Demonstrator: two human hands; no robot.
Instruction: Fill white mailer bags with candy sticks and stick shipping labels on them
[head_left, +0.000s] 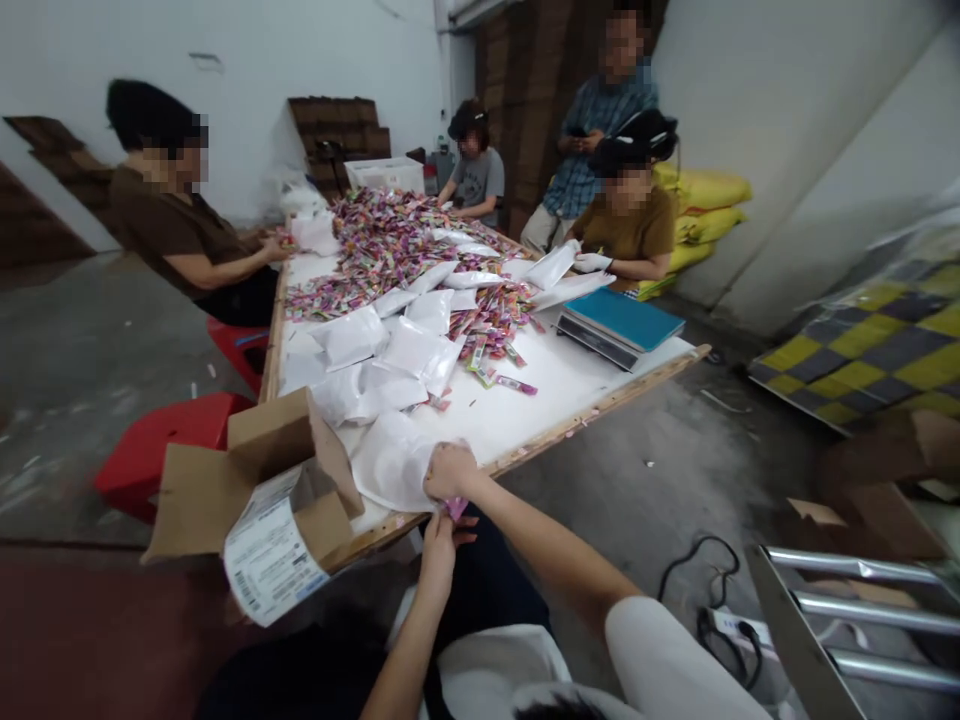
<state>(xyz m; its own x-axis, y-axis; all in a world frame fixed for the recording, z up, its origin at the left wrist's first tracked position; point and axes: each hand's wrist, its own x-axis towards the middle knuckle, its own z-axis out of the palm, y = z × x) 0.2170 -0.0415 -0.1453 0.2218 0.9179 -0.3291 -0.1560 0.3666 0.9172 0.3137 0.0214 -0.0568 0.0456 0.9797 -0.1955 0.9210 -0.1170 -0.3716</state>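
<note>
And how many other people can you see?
4: a person in brown left of the table, one in grey farther back, one in mustard on the right, and one standing in blue checks. Others might be hidden.

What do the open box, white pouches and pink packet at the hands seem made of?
Box: matte brown cardboard, by its stiff folded flaps. White pouches: probably plastic film, given their soft sheen and creases. Pink packet: perhaps glossy plastic film, by its pale highlights, though small.

White short-sleeved top [667, 655]; dark trousers [491, 575]; left hand [439, 540], right hand [451, 470] bare.
</note>
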